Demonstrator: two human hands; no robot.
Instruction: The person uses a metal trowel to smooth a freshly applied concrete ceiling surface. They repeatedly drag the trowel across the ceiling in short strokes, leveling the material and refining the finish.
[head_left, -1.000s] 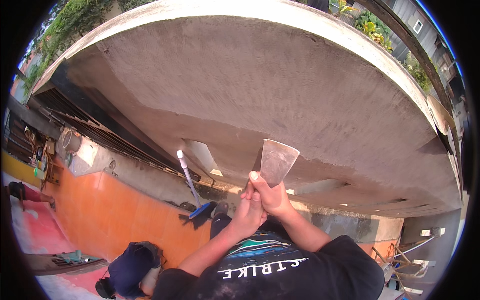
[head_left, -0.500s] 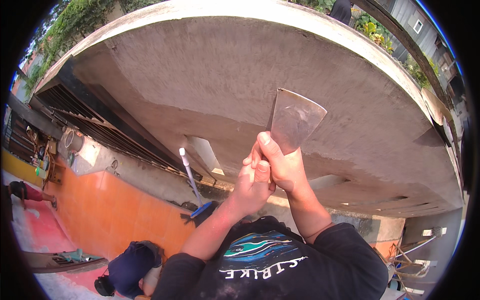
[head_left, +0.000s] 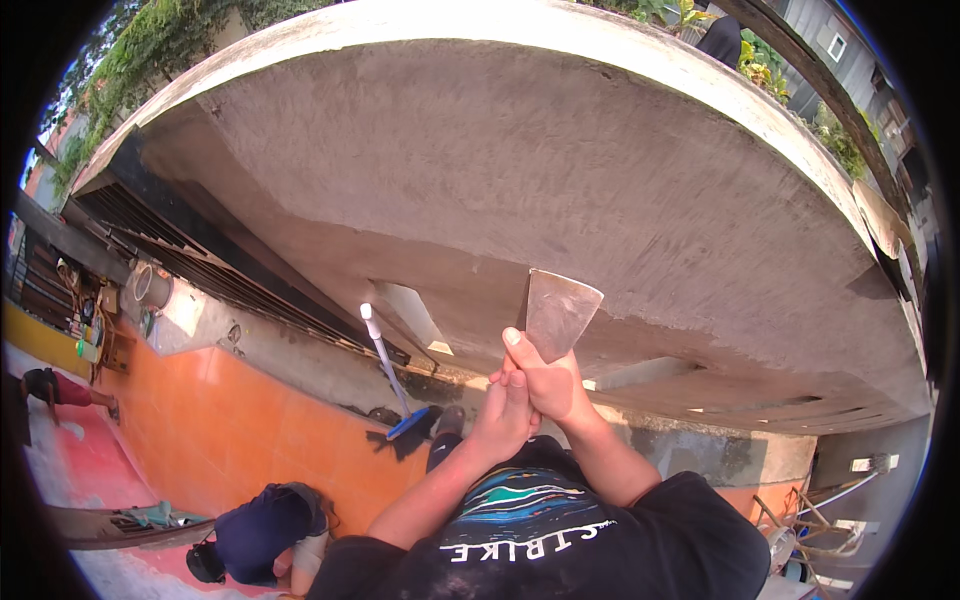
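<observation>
A wide, flat-bladed metal scraper (head_left: 562, 312) points up and away from me in front of a grey plastered wall (head_left: 420, 170). Its handle is hidden inside my hands. My right hand (head_left: 552, 385) is closed around it just below the blade, thumb laid along the base. Lower down, my left hand (head_left: 503, 422) is closed against the right one, its thumb up; it seems to wrap the handle's lower end, though the fingers cover it. The blade stands apart from the wall as far as I can see.
A broom (head_left: 385, 365) with a blue head leans to the left over the orange tiled floor (head_left: 250, 420). Bent over at lower left is a person in dark clothes (head_left: 265, 535); another person's leg (head_left: 85, 392) shows farther left. Wooden poles (head_left: 820, 525) stand at lower right.
Both hands and the scraper have come down and slightly left, toward my body. The blade has dropped from the upper wall to a lower part of the view. Both hands keep their hold.
</observation>
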